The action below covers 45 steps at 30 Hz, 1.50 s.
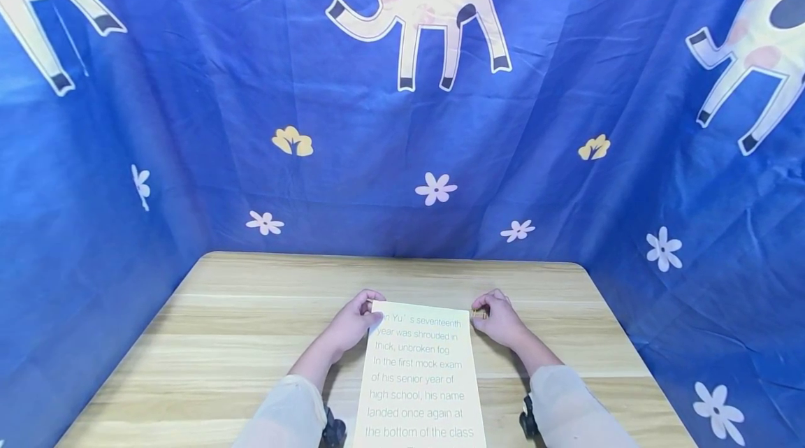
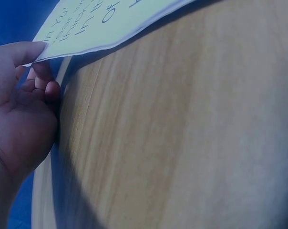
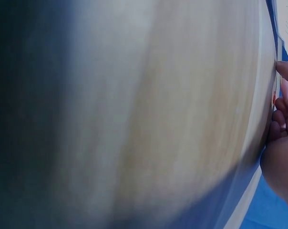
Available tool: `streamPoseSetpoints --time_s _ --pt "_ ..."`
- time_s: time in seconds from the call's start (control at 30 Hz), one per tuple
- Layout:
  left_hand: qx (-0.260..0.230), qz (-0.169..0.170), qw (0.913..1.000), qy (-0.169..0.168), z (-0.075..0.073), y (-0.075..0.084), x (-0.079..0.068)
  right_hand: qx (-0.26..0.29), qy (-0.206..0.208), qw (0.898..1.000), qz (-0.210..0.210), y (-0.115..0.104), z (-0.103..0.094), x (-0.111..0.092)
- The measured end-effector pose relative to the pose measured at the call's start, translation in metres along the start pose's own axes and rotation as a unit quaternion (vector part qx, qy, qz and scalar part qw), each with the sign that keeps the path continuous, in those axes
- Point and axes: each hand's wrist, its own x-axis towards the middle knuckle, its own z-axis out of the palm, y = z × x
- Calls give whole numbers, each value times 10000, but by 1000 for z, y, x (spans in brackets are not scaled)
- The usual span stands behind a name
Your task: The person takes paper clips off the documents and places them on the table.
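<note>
A pale yellow stack of paper sheets (image 1: 418, 371) with large printed English text lies in front of me, its lower end cut off by the head view. With the thumb on top and fingers beneath, my left hand (image 1: 353, 322) pinches its upper left corner. The left wrist view shows that corner of the paper (image 2: 82, 40) lifted off the table. At the upper right corner, my right hand (image 1: 501, 319) pinches a small yellow thing with dark stripes (image 1: 481, 312), mostly covered by the fingers; its kind is unclear. The right wrist view catches only part of the right hand (image 3: 284, 124).
Beneath the paper is a light wood-grain table (image 1: 251, 322) with rounded far corners. A blue curtain (image 1: 352, 182) printed with cows and flowers surrounds it at the back and both sides. Dark wrist-worn devices (image 1: 333, 428) sit below both forearms.
</note>
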Motion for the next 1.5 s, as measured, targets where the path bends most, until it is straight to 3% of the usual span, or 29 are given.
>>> streamPoseSetpoints --time_s 0.63,0.9,1.07,1.2,1.4,1.5 --pt "114 -29 9999 25 2 3 -4 26 -201 9998 -48 -1 -6 -2" --pt "168 -7 9998 99 3 2 -3 -135 -283 9992 -266 -2 -10 -1" --pt "112 23 9999 113 4 2 -3 641 135 9978 130 -5 -11 1" --pt "82 24 9999 62 2 1 -3 1448 570 9865 504 -18 -19 2" --pt "252 -17 9997 -15 -5 1 -7 1677 770 9807 649 -49 -35 1" --pt "559 28 9984 -26 -7 3 -9 2023 1092 9699 798 -62 -41 -1"
